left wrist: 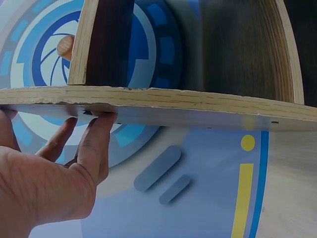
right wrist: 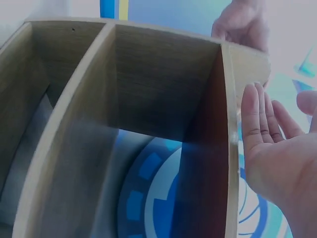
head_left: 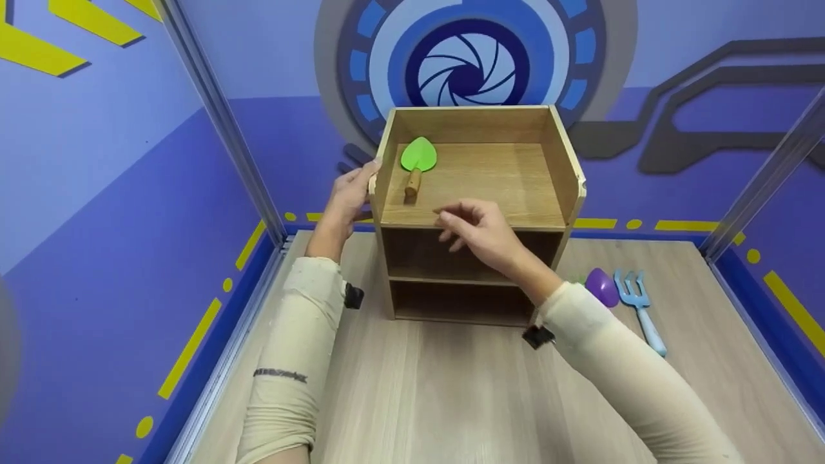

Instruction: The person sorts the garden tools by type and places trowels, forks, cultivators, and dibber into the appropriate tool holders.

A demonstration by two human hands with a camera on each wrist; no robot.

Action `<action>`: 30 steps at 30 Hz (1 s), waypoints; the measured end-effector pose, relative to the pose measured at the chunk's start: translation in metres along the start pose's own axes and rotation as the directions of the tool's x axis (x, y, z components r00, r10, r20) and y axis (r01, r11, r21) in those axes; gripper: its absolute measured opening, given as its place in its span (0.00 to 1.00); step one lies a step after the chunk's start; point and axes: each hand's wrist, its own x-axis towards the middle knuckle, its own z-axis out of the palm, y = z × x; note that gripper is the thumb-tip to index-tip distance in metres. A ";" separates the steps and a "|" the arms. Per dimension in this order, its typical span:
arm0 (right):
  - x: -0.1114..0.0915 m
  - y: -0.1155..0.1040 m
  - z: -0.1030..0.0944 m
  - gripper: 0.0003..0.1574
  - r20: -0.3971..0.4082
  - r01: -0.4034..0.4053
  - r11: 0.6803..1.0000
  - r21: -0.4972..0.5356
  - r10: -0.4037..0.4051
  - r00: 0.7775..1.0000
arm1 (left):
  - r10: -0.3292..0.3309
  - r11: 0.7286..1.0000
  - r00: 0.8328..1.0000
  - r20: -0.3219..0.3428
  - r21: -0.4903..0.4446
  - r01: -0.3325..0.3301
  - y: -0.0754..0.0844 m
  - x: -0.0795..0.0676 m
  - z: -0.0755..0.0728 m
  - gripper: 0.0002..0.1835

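Note:
A small wooden shelf unit point(head_left: 477, 219) stands before me, with an open tray on top and two compartments below. On the top tray's left side lies a toy trowel point(head_left: 419, 158) with a green blade and wooden handle; its handle end point(left wrist: 65, 47) shows in the left wrist view. My left hand point(head_left: 348, 196) touches the outside of the unit's left side panel point(left wrist: 198, 101) with its fingertips. In front of the tray's front edge hovers my right hand point(head_left: 480, 232), fingers loosely bent and holding nothing. In the right wrist view, its fingers look nearly straight.
Right of the unit, a blue toy garden fork point(head_left: 638, 306) lies on the wooden table point(head_left: 451, 393). Beside it is a purple toy piece point(head_left: 601, 287), partly hidden by my right forearm. Blue printed walls and metal posts point(head_left: 225, 122) enclose the table.

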 end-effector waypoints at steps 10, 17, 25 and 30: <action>-0.055 0.012 -0.038 0.16 -0.048 0.024 0.998 -0.060 -0.027 0.999 | 0.005 1.000 1.000 -0.007 -0.007 -0.005 0.001 -0.001 0.000 0.33; -0.089 0.039 -0.065 0.14 -0.073 0.029 0.998 -0.062 -0.034 0.997 | 0.027 0.999 0.999 -0.018 0.025 -0.027 0.001 0.000 -0.002 0.32; -0.129 0.067 -0.097 0.20 -0.149 -0.064 0.995 -0.081 0.052 0.987 | 0.023 1.000 1.000 0.016 0.006 -0.023 0.004 0.000 -0.002 0.32; -0.147 0.084 -0.120 0.22 -0.216 -0.141 0.989 -0.052 0.127 0.968 | 0.027 1.000 0.999 0.023 0.011 -0.027 0.004 0.000 -0.003 0.32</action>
